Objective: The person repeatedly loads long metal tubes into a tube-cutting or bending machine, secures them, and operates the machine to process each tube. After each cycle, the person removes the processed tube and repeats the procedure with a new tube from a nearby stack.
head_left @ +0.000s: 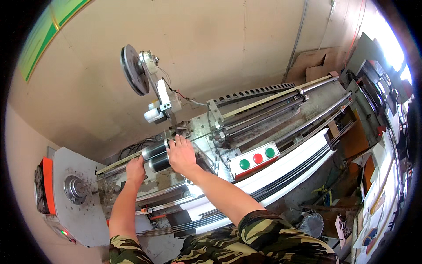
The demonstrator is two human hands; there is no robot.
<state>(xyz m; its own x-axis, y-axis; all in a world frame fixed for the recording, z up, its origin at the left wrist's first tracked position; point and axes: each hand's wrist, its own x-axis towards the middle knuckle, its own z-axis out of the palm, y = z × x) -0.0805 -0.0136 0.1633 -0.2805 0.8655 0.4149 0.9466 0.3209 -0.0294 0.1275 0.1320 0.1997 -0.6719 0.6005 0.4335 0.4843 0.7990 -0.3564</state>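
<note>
Two dark cylinders with silvery parts are placed side by side above the machine bed [202, 127], in its left half, between the two hands. The upper cylinder [154, 151] is partly covered at its right end by the right hand [181, 156], of which the fingers are stretched forward and slightly separated; the lower cylinder [159, 162] is seen just beside it, nearer to the person. Whether anything is pinched by the right grip cannot be told, because the palm side is hidden. The left hand [135, 170] is held at the left end of the upper cylinder, with the fingers bent and kept close together; also for this grip, it cannot be told if the cylinder is pinched or only touched.

Behind the hands, a large grey wheel [134, 70] is carried on an upright arm, and a white cylindrical part [153, 115] is fixed below it. On the right of the hands, a white button box [255, 159] is seen, on which one red button is set between two green ones. Near it, a bundle of dark rods [281, 182] is laid along a white sheet [303, 156]. At the left, a round metal chuck [75, 189] is mounted on a white cabinet [90, 220].
</note>
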